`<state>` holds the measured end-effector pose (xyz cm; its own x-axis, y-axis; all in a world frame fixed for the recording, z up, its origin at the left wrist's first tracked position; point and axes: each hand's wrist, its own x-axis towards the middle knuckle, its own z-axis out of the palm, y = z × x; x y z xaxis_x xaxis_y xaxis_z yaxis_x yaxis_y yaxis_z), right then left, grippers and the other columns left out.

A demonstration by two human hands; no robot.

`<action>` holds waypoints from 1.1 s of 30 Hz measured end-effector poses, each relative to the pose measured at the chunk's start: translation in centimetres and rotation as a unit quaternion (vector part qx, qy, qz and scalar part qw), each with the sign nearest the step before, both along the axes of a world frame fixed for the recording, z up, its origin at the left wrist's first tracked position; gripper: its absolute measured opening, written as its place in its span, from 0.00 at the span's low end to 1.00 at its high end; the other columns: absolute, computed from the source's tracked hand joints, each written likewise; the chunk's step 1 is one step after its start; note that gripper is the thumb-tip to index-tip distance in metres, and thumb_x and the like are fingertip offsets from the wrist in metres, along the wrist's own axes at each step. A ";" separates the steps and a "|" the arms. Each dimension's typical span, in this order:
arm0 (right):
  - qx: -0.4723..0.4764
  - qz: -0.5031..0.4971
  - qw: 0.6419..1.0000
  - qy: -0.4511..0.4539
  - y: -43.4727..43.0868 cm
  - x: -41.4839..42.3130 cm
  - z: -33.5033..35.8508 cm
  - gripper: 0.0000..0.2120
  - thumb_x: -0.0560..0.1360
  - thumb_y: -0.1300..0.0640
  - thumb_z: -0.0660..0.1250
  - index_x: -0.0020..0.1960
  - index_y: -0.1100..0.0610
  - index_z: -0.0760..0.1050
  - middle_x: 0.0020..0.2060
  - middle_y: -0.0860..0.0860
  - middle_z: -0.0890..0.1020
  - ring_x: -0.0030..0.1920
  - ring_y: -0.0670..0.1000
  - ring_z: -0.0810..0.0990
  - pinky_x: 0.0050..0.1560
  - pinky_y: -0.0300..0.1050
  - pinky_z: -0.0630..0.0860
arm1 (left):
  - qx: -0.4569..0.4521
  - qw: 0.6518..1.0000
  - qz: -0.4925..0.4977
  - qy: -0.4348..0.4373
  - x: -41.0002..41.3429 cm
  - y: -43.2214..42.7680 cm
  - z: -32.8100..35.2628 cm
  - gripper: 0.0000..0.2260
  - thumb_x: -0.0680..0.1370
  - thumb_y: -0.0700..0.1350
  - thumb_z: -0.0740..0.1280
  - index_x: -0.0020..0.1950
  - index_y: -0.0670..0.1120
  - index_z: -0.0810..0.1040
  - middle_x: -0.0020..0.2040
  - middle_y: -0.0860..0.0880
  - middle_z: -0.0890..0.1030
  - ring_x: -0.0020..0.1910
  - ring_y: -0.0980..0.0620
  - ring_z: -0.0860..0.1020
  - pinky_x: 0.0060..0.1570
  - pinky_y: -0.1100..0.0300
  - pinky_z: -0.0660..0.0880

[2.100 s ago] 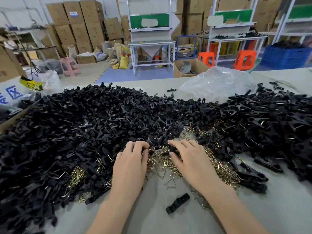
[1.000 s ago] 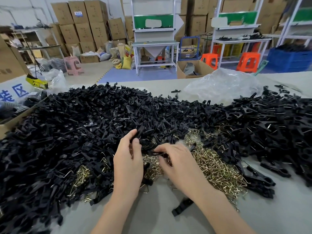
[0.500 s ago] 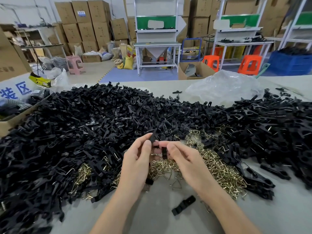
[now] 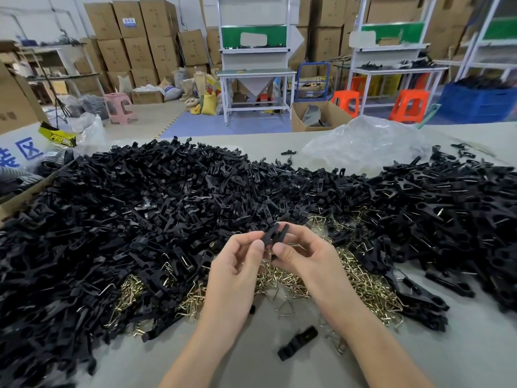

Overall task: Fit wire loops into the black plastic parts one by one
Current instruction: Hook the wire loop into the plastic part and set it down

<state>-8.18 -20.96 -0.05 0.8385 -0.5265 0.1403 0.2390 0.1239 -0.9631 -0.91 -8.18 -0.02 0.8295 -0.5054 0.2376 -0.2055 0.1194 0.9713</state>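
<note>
Matt black plastic parts [image 4: 167,208], shiny brass-coloured metal wire loops [image 4: 361,284].

black plastic parts [image 4: 173,219] heaped, brass wire loops [image 4: 363,284] beside

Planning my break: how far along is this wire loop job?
Done: the right-hand pile looks like assembled clips. In hand: left hand and right hand pinch one black part. Remaining: a big pile of loose black parts and a heap of wire loops.

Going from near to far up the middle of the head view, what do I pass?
Loose black part, wire loops, left hand and right hand pinching one black part, heap of black parts, white workbench.
</note>
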 end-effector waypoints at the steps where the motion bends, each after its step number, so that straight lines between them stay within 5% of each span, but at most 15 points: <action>1: 0.004 0.004 1.000 -0.002 0.0 0.0 0.0 0.13 0.74 0.62 0.74 0.57 0.52 0.84 0.50 0.57 0.85 0.51 0.52 0.87 0.49 0.41 0.83 | 0.000 1.000 0.000 -0.002 -0.1 0.0 0.0 0.06 0.82 0.45 0.66 0.53 0.55 0.82 0.47 0.54 0.86 0.45 0.49 0.83 0.46 0.59 0.80; 3: 0.008 0.009 1.000 -0.003 0.0 0.0 0.0 0.12 0.74 0.62 0.74 0.57 0.54 0.83 0.50 0.55 0.86 0.52 0.52 0.87 0.49 0.42 0.83 | 0.003 1.000 0.002 -0.005 -0.2 -0.1 -0.1 0.06 0.82 0.46 0.66 0.51 0.56 0.82 0.46 0.52 0.86 0.45 0.44 0.81 0.46 0.53 0.80; 8: 0.019 0.016 1.000 -0.008 0.1 0.1 -0.3 0.13 0.72 0.60 0.75 0.56 0.51 0.83 0.51 0.53 0.87 0.51 0.50 0.87 0.50 0.43 0.83 | -0.021 0.999 0.025 0.034 -0.1 -0.1 -0.1 0.06 0.81 0.46 0.68 0.50 0.55 0.83 0.46 0.53 0.86 0.43 0.52 0.83 0.44 0.64 0.79; 14: 0.021 0.021 1.000 -0.010 0.1 0.1 -0.2 0.15 0.72 0.59 0.75 0.58 0.52 0.82 0.50 0.53 0.87 0.52 0.51 0.86 0.49 0.41 0.83 | -0.008 0.999 0.015 0.038 -0.1 0.0 -0.1 0.04 0.80 0.48 0.69 0.50 0.58 0.83 0.47 0.54 0.85 0.46 0.53 0.83 0.50 0.58 0.80; 21: 0.026 0.017 0.999 -0.007 0.2 0.1 -0.3 0.17 0.71 0.60 0.75 0.60 0.54 0.81 0.48 0.52 0.87 0.50 0.50 0.87 0.49 0.42 0.83 | -0.038 0.996 0.011 0.075 -0.2 0.0 0.0 0.05 0.80 0.47 0.69 0.48 0.56 0.84 0.45 0.52 0.85 0.42 0.56 0.81 0.45 0.63 0.79; 31: 0.006 0.001 1.000 0.001 0.2 0.0 -0.3 0.15 0.74 0.66 0.73 0.60 0.56 0.81 0.51 0.54 0.86 0.51 0.51 0.86 0.49 0.42 0.83 | 0.016 1.000 0.011 0.010 -0.3 0.0 0.0 0.07 0.80 0.46 0.68 0.50 0.59 0.82 0.45 0.53 0.86 0.42 0.53 0.81 0.47 0.47 0.79; 33: -0.002 -0.001 1.000 0.007 0.3 0.0 -0.3 0.16 0.74 0.64 0.74 0.61 0.54 0.82 0.52 0.52 0.87 0.52 0.52 0.86 0.50 0.41 0.82 | 0.022 1.000 0.002 -0.014 -0.3 0.1 0.0 0.09 0.82 0.45 0.66 0.51 0.60 0.82 0.45 0.54 0.86 0.41 0.56 0.80 0.43 0.53 0.79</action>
